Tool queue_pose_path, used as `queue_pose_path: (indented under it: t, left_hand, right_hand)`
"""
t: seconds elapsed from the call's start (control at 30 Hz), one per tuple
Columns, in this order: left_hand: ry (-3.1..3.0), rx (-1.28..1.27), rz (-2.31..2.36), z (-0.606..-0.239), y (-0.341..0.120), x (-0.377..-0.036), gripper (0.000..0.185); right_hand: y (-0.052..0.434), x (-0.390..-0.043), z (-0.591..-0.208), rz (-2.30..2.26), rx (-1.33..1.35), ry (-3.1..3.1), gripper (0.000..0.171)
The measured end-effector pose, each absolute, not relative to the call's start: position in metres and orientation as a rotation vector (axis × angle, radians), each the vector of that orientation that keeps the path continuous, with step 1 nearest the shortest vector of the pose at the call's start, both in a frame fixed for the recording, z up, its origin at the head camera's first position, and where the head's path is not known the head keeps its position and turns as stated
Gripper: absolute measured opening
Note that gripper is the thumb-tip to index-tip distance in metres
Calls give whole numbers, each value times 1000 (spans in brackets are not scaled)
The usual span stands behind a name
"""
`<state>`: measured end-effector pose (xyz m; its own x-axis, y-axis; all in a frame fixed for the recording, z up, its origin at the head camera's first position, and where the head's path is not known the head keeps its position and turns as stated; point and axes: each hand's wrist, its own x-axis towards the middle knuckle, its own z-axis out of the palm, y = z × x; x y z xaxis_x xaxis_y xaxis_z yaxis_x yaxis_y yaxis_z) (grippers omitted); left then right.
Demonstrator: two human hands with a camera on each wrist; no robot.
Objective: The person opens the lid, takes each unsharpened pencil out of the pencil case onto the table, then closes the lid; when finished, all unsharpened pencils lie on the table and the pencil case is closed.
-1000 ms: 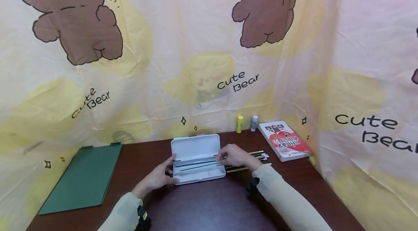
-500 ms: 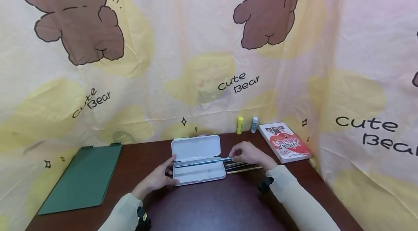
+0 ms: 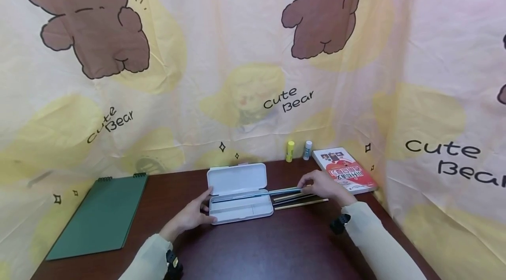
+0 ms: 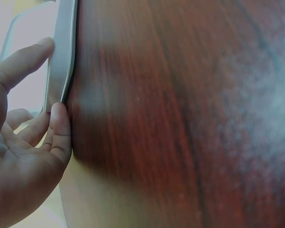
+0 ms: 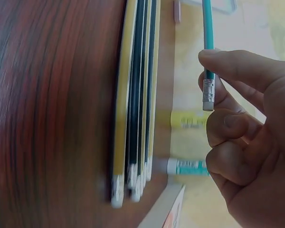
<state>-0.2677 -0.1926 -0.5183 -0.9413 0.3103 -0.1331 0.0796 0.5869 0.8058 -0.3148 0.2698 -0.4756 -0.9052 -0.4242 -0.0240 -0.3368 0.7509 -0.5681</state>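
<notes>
An open white pencil case (image 3: 241, 215) stands on the table, its lid raised at the back. My left hand (image 3: 192, 212) grips its left end, with the thumb (image 4: 26, 61) on the front edge and other fingers round the side. A thin dark blue pencil (image 3: 237, 198) lies in the case's rear compartment. To the right, my right hand (image 3: 322, 184) pinches a teal pencil (image 5: 208, 33) between thumb and finger, close to its eraser end. The teal pencil's far end reaches the case's right edge. Several black and yellow striped pencils (image 5: 133, 114) lie on the table beneath that hand.
A yellow glue stick (image 3: 290, 151) and a white-and-blue one (image 3: 307, 150) stand at the back by the printed curtain (image 3: 245, 29). A red-and-white book (image 3: 344, 168) lies at the back right. At the left is a green spiral pad (image 3: 99, 218).
My right hand has moved right, away from above the case, drawing the teal pencil out over its right edge. My left hand keeps its place on the case.
</notes>
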Motion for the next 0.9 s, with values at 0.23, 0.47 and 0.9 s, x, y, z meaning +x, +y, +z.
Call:
queue_pose_path:
  t: [0.23,0.47,0.9]
  left_hand:
    - [2569,301,1274,-517,-191,-267,105]
    - [2569,302,1273,-518,-191,-267,105]
    - [2563,296,1274,-518,-191,-269,105]
  right_hand:
    - [296,-313,-482,-916,-455,2771,10]
    - [313,-311,-491,-897,-396,2764,11]
    - [327,-307,-503,-847,-352,2751,11]
